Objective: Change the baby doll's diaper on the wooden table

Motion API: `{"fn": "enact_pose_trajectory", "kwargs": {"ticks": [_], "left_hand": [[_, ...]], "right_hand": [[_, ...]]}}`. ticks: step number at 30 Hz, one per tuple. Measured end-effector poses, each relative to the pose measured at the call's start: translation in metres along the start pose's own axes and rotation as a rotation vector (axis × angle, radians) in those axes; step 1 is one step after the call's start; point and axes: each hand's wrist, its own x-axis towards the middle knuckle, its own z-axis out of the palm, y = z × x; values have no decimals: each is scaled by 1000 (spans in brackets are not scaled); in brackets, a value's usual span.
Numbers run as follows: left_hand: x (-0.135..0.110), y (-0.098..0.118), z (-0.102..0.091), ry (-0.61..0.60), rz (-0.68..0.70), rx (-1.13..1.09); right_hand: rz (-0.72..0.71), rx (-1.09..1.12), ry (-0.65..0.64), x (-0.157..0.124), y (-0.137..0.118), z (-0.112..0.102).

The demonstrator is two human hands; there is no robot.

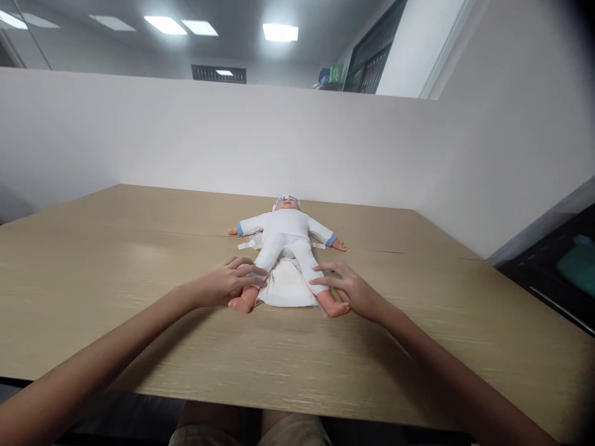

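A baby doll (284, 234) in a white suit with blue cuffs and a cap lies on its back on the wooden table (139, 272), head away from me. A white diaper or cloth (286, 288) is spread under its hips and between its legs. My left hand (232, 282) is curled round the doll's leg on the left side, near the ankle. My right hand (351, 288) lies on the other lower leg, fingers bent over it, just above the bare foot (335, 308).
A white partition wall (186, 136) stands behind the table and turns along the right side. A dark surface (558, 266) with a teal object sits past the table's right edge. My knees show below the front edge.
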Motion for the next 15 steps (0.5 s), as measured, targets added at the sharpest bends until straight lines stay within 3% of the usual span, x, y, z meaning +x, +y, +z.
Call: {"fn": "enact_pose_trajectory", "kwargs": {"ticks": [3, 6, 11, 15], "left_hand": [[5, 14, -10, -6, -140, -160], [14, 31, -9, 30, -275, -213], [29, 46, 16, 100, -327, -2], [41, 40, 20, 133, -342, 94]], "right_hand": [[41, 110, -36, 3, -3, -12], [129, 93, -50, 6, -26, -18], [234, -208, -46, 7, -72, 4], [281, -268, 20, 18, -74, 18]]}}
